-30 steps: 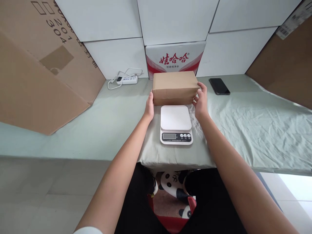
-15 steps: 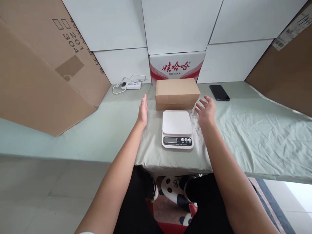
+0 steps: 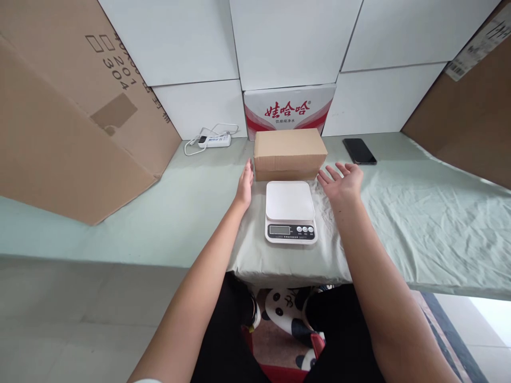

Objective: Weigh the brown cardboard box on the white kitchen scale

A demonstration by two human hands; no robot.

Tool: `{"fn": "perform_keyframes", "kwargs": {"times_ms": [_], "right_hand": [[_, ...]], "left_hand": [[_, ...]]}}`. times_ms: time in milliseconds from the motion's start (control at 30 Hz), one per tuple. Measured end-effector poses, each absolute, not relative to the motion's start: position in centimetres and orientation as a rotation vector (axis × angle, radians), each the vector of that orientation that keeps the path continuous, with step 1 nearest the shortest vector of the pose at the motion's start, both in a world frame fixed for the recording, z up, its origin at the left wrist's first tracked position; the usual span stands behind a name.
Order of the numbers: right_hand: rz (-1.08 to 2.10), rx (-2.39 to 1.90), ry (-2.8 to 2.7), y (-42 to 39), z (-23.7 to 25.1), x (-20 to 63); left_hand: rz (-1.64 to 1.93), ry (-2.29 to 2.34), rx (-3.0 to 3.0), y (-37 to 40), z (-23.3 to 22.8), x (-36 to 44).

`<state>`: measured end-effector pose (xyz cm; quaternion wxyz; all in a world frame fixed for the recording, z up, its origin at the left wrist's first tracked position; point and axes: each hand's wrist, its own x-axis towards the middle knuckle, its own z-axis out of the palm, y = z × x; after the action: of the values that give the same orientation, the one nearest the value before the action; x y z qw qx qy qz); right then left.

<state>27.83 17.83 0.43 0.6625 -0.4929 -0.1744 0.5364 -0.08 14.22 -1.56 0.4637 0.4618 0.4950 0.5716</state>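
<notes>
A plain brown cardboard box (image 3: 290, 154) lies on the green cloth, just behind a white digital kitchen scale (image 3: 290, 201). The scale's plate bears nothing and its display looks blank. My left hand (image 3: 245, 183) is open beside the box's left end, fingers straight and pointing forward; I cannot tell whether it touches the box. Near the box's right end, my right hand (image 3: 342, 181) is open too, palm turned upward and fingers spread, holding nothing.
A black phone (image 3: 360, 151) lies at the back right. A white power strip (image 3: 214, 140) with its cord is at the back left. Large cartons (image 3: 80, 122) flank the table, and a red-and-white printed carton (image 3: 289, 109) stands behind the box.
My left hand has moved right, closer to the box. My right hand has shifted slightly right and its palm has rolled upward. The box and scale have stayed put.
</notes>
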Motion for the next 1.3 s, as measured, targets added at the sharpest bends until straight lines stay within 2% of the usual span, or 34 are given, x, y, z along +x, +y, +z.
{"fn": "perform_keyframes", "kwargs": {"times_ms": [533, 833, 1300], "right_hand": [[1.007, -1.075, -0.949, 18.1, -0.3, 25.8], [1.081, -1.009, -0.846, 17.8, -0.7, 24.6], [0.957, -0.919, -1.04, 16.3, -0.3, 23.6]], "left_hand": [[1.347, 1.083, 1.241, 14.0, -1.3, 0.1], [1.354, 1.172, 1.26, 14.6, -2.1, 0.1], [1.387, 1.135, 1.314, 13.6, -0.8, 0.2]]}}
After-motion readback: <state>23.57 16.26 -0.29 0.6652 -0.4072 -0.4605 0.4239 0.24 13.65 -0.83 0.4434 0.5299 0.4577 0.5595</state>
